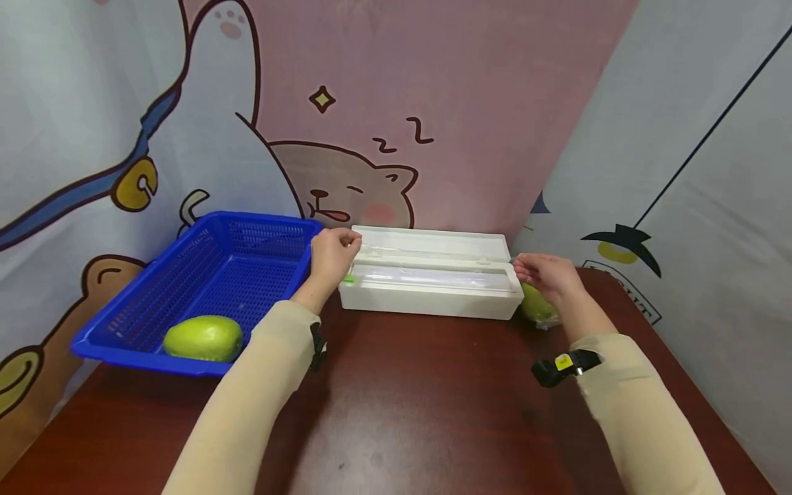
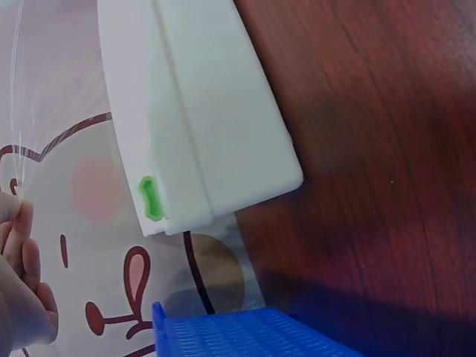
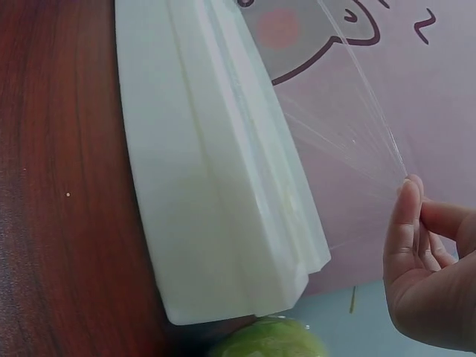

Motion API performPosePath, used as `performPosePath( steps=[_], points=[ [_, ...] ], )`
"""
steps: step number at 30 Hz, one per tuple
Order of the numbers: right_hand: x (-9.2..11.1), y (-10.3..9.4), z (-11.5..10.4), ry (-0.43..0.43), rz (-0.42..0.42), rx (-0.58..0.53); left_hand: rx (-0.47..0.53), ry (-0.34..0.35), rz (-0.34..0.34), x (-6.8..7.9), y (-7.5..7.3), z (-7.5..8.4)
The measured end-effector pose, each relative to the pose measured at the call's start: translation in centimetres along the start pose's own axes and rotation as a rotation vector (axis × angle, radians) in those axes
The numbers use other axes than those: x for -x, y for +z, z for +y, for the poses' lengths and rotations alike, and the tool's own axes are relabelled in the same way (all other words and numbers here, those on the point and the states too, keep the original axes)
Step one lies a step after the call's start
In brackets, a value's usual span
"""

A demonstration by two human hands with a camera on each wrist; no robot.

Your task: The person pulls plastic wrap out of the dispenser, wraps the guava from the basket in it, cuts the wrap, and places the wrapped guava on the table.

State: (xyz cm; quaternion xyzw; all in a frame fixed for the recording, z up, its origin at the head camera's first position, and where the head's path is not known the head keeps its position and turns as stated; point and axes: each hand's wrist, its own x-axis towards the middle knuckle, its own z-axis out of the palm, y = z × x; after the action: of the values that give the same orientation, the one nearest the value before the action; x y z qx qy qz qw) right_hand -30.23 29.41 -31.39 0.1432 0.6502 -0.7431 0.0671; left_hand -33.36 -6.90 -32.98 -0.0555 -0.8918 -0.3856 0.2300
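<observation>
A long white cling film dispenser box point(image 1: 430, 302) stands on the table with its lid point(image 1: 433, 240) raised, a roll of clear film inside. My left hand point(image 1: 334, 258) pinches one corner of the cling film above the box's left end. At the other end my right hand point(image 1: 547, 275) pinches the opposite corner between thumb and fingertips. Between the hands the clear film point(image 3: 372, 111) stretches taut, with creases fanning from the right fingertips. A green slider point(image 2: 151, 198) sits at the box's left end. Below the right hand lies a green fruit point(image 1: 537, 306) with film on it.
A blue plastic basket point(image 1: 148, 275) stands to the left, holding a yellow-green fruit point(image 1: 204, 338) in its near corner. The dark wooden table point(image 1: 427, 399) stretches in front of the box. A cartoon-printed cloth point(image 1: 482, 103) hangs close behind.
</observation>
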Motion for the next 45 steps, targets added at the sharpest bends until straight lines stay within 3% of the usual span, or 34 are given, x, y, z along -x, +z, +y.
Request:
performPosePath(
  steps=[11,20,27,45],
  points=[
    [1.1,-0.3,-1.4,-0.021,-0.003,0.024,0.029,0.107,0.040,-0.1,-1.0,0.6],
    [1.9,-0.5,-2.1,-0.038,-0.011,0.036,0.026,0.124,0.048,0.0,-1.8,1.2],
    [2.2,-0.7,-2.5,-0.069,-0.008,0.060,0.054,0.213,0.103,0.1,-2.2,1.3],
    [3.0,-1.3,-3.3,-0.116,-0.034,0.033,0.132,0.218,0.172,0.3,-3.1,2.2]
  ],
)
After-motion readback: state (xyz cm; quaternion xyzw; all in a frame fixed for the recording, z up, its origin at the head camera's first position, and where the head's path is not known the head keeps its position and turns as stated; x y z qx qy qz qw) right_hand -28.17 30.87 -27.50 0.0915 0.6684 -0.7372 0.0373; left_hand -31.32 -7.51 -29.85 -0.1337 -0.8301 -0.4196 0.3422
